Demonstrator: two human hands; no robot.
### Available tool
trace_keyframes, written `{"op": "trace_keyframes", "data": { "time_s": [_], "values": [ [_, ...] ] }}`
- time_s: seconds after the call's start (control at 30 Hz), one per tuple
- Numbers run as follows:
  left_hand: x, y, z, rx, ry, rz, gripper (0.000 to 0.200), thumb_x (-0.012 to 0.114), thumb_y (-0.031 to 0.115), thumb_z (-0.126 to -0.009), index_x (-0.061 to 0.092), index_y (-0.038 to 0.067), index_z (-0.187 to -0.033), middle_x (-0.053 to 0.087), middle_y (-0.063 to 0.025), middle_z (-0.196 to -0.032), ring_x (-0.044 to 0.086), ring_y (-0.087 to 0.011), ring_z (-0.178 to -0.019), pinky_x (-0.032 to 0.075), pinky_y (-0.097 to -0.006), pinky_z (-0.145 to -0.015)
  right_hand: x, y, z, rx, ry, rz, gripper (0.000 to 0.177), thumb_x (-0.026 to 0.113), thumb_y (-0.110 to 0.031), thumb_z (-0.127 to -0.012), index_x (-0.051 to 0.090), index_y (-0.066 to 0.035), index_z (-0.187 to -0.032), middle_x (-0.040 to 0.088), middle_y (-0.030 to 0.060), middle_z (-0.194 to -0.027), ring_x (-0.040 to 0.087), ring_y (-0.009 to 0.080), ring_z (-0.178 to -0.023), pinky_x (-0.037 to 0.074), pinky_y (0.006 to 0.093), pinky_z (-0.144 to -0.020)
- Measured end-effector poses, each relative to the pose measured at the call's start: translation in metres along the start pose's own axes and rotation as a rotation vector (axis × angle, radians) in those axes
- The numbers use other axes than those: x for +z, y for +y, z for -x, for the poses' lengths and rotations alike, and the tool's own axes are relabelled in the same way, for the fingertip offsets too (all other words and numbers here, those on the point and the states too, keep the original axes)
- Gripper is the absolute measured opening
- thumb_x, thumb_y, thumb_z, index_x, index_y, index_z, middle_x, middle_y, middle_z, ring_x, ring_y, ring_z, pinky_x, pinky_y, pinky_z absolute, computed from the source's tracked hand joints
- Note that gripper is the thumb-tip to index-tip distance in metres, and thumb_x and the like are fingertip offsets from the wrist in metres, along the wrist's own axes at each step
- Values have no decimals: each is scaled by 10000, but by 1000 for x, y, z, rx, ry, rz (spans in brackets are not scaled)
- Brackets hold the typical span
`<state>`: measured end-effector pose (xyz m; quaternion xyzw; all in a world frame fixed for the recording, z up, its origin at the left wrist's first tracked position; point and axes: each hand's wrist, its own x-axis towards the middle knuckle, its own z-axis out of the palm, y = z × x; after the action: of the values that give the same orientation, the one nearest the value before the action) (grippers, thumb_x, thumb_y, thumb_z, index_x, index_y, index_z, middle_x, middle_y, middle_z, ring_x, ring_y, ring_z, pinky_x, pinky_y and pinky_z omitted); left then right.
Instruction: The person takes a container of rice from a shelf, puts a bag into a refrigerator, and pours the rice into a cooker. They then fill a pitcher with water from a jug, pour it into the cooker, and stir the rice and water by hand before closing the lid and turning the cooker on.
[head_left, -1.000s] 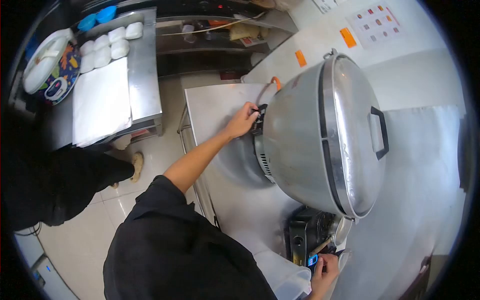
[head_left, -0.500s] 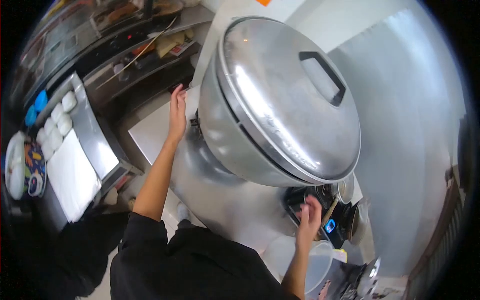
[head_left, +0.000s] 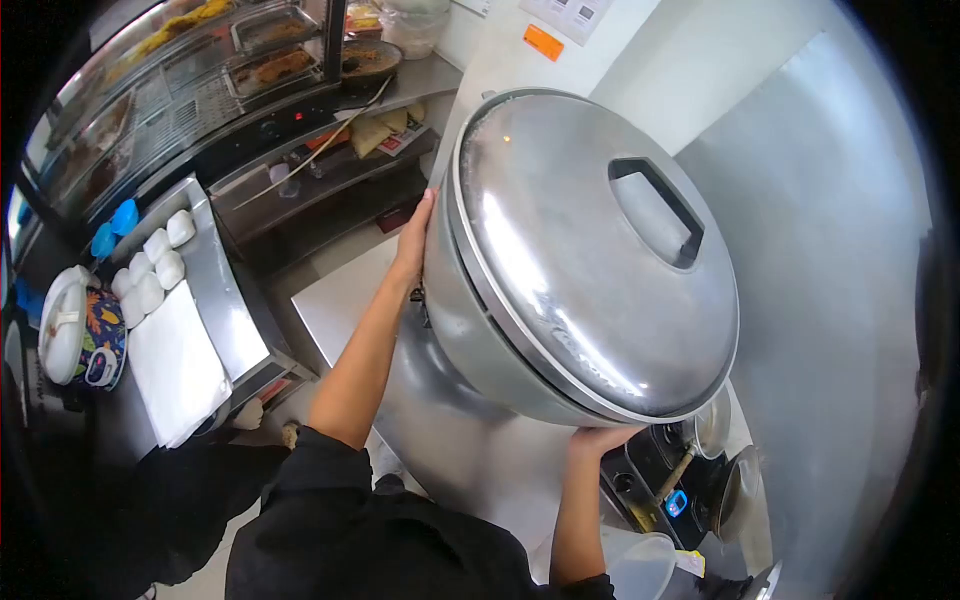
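Observation:
A large round metal pot [head_left: 465, 345] stands on a steel table [head_left: 480, 460], covered by a shiny lid [head_left: 540, 230] with a black-edged handle [head_left: 665, 215]. My left hand [head_left: 415, 240] lies against the pot's left side, near the lid's rim; its fingers are partly hidden by the pot. On the near right side, my right hand [head_left: 603, 438] presses at the pot below the lid's rim, its fingers hidden underneath or behind it. The lid rests on the pot, with a dark gap along its near edge.
To the left, a steel counter [head_left: 235, 310] bears white containers [head_left: 150, 290] and white sheets [head_left: 175, 365]. A glass food display [head_left: 180, 110] stands beyond. Right of the table are a black stove [head_left: 640, 480], pans [head_left: 740, 490] and a clear plastic tub [head_left: 635, 565].
Both my hands have moved in from beside the pot and now touch its sides. The view has shifted, so the pot appears lower and further right.

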<state>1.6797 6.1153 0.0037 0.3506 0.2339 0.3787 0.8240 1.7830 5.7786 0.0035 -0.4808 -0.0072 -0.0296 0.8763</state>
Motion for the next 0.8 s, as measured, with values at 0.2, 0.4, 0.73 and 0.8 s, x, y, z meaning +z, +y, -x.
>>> {"op": "trace_keyframes", "data": {
  "time_s": [0.2, 0.4, 0.73, 0.8],
  "values": [
    [-10, -29, 17, 239, -93, -52, 599, 306, 433, -1043, 325, 34, -1489, 322, -87, -1537, 264, -202, -1423, 156, -303, -1167, -43, 16, -53, 28, -71, 12, 614, 317, -531, -1001, 451, -57, -1366, 505, 121, -1365, 501, 279, -1229, 394, 420, -1064],
    [17, -30, 83, 488, 20, -211, 612, 276, 443, -1046, 279, 29, -1497, 285, -115, -1547, 231, -234, -1436, 156, -332, -1168, -106, 33, -138, 24, -782, -157, 568, 354, -472, -1003, 427, -52, -1378, 509, 120, -1318, 530, 272, -1159, 430, 433, -1030],
    [-27, -4, -16, 295, 17, -334, 681, 338, 579, -992, 439, 58, -1418, 476, -131, -1422, 429, -260, -1312, 311, -351, -1092, -16, -4, -21, -2, -108, 32, 595, 343, -483, -1014, 383, -52, -1422, 457, 103, -1412, 436, 269, -1295, 353, 399, -1106],
    [-18, 1, -41, 81, -144, -237, 724, 383, 622, -954, 455, 65, -1411, 489, -128, -1411, 466, -256, -1275, 340, -351, -1071, -18, -2, -9, -15, -135, -1, 641, 330, -525, -1005, 355, -61, -1446, 424, 98, -1447, 414, 275, -1320, 334, 409, -1119]
  ]
}}
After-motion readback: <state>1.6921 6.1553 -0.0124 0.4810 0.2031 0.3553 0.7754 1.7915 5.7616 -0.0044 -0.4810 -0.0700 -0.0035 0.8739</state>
